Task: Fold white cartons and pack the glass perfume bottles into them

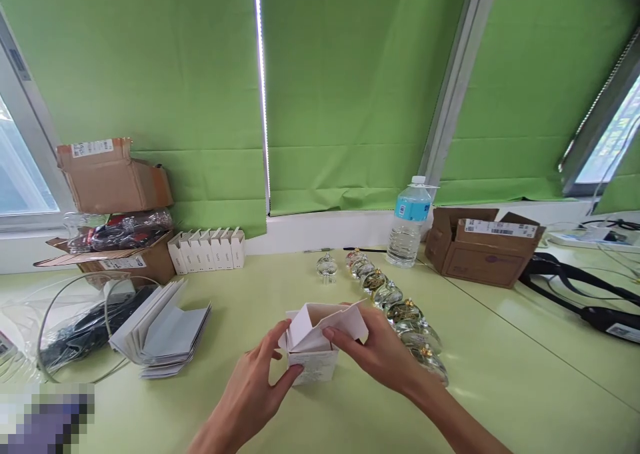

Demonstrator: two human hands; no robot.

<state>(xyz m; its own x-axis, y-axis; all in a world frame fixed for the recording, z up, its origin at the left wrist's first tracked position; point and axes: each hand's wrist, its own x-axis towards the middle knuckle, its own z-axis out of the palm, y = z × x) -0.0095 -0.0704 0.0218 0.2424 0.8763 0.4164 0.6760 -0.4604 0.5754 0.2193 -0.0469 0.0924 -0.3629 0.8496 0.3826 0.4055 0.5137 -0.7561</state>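
Observation:
A small white cardboard box (315,366) stands on the table between my hands, its printed side facing me. My left hand (257,381) grips the box at its left side, thumb at the front. A folded white card piece (325,327), open at the top, sits tilted at the box's mouth. My right hand (377,344) pinches this piece at its right side, thumb in front and fingers behind. Whether its lower end is inside the box is hidden. Behind my right hand runs a row of several glass ornaments (387,295) with gold tops. A single clear glass ornament (327,266) stands apart, farther back.
Flat folded white cartons (173,334) lie in a stack at left. Several white boxes (207,251) line the wall. Brown cardboard boxes stand at left (113,177) and right (487,251). A large water bottle (409,227) and black straps (575,294) are at right.

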